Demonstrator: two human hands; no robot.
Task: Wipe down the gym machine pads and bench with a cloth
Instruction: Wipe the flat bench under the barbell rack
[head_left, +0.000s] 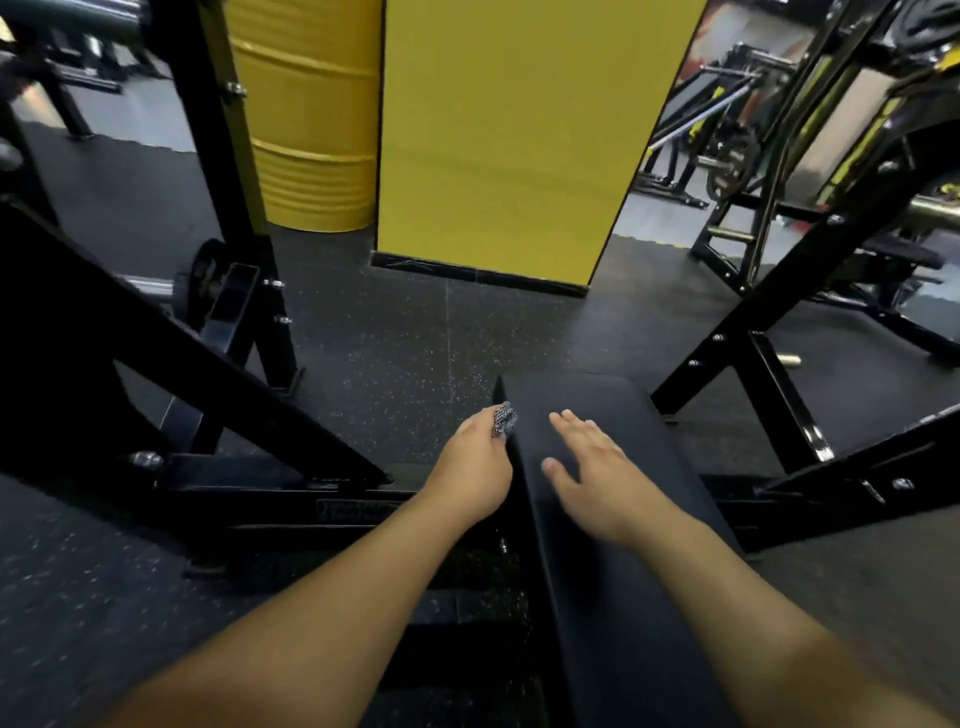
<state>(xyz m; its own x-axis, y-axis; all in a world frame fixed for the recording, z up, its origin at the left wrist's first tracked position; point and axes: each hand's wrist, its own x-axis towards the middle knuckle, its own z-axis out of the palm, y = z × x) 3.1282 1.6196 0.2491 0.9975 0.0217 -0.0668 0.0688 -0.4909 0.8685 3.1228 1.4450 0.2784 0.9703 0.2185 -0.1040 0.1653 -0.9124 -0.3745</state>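
Flooring: black rubber with pale speckles, running under everything I see through the head camera.
Pillar: yellow, square-edged, black skirting at its foot, upright beyond the far end of the desk.
Machine frame: black steel, a slanted beam on my left, a matching slanted beam on my right, the desk between them.
Drum: yellow, ribbed, upright just left of the pillar.
Desk: black padded bench surface, long and narrow, extending from the lower edge of view away from me toward the pillar.
Right hand: fingers spread and straight, palm down over the pad; I cannot tell whether it touches the surface.
Left hand: curled round the cloth, positioned at the desk's left edge.
Cloth: small, bunched, dark-and-white checked weave, only a tuft protruding past my left fingers, just beside the pad's left edge near its far corner.
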